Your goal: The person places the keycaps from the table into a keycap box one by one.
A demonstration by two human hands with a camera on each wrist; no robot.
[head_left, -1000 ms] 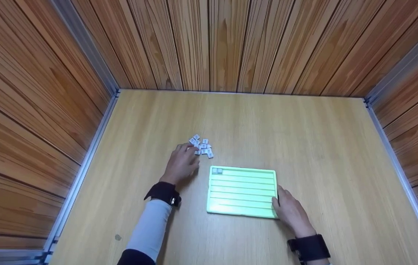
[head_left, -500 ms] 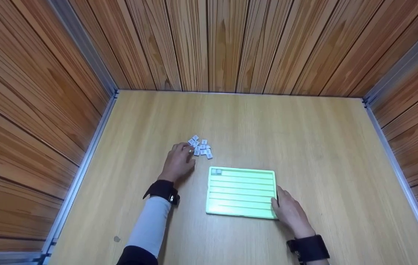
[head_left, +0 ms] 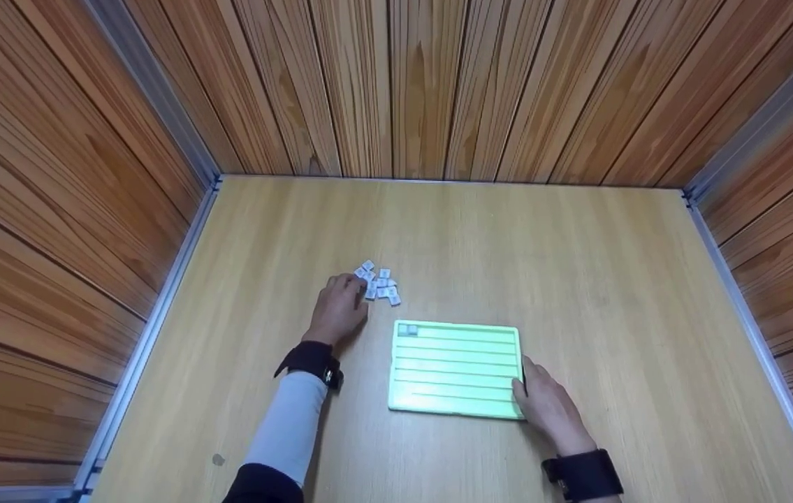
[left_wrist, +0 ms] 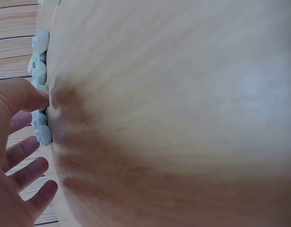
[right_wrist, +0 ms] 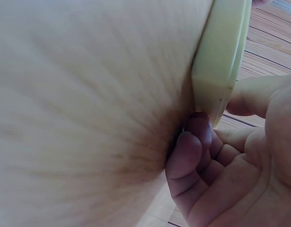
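Observation:
In the head view, my left hand (head_left: 337, 310) is at the left side of a loose cluster of small white printed tiles (head_left: 383, 283). The left wrist view has the thumb (left_wrist: 39, 98) overlapping a row of these tiles (left_wrist: 40, 42), the index finger partly behind them and the other fingers spread apart. I cannot tell whether a tile is between thumb and index finger. My right hand (head_left: 551, 405) grips the right edge of a light green ridged tray (head_left: 455, 381), thumb over the rim, other fingers low against its side (right_wrist: 216, 61). Two tiles (head_left: 408, 330) sit in its top-left corner.
Everything lies on a light wooden tabletop (head_left: 543, 244). Wood-panelled walls (head_left: 417, 91) with grey metal edging enclose its back, left and right sides. A dark round mark (head_left: 218, 460) shows at the front left.
My left hand has drawn slightly left, uncovering more of the tile cluster's near side. The right hand keeps its grip on the tray. The head view has shifted a little.

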